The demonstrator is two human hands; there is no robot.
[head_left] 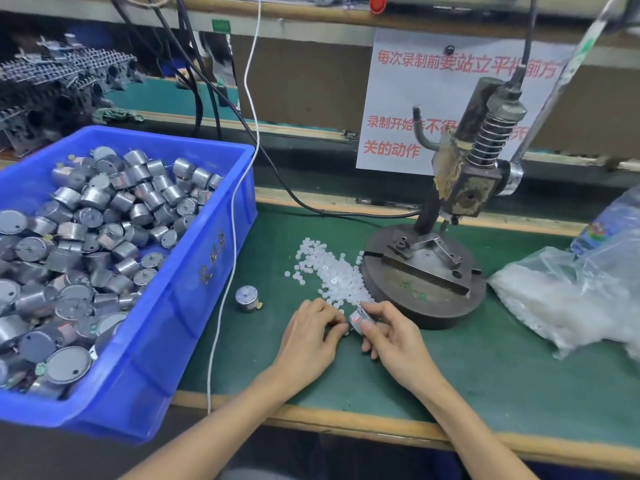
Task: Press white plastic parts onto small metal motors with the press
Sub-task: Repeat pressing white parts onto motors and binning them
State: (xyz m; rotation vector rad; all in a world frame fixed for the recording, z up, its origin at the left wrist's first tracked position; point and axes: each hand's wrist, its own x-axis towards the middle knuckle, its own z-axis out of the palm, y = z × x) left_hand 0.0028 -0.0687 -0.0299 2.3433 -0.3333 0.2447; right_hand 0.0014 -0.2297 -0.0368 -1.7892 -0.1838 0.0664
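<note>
My right hand (391, 336) grips a small metal motor (360, 317) between thumb and fingers, just in front of the press base. My left hand (311, 336) lies beside it with curled fingers, its fingertips meeting at a small white plastic part (345, 332) next to the motor's shaft. A heap of white plastic parts (332, 271) lies on the green mat just beyond both hands. The hand press (460, 188) stands on a round metal base (429, 292) with its fixture block bare. One loose motor (247, 297) stands on the mat left of my hands.
A blue bin (194, 282) full of metal motors fills the left side. A plastic bag of white parts (568, 299) and a water bottle (609, 223) lie at the right. A white cable (235, 216) and a black cable (311, 202) run across the mat.
</note>
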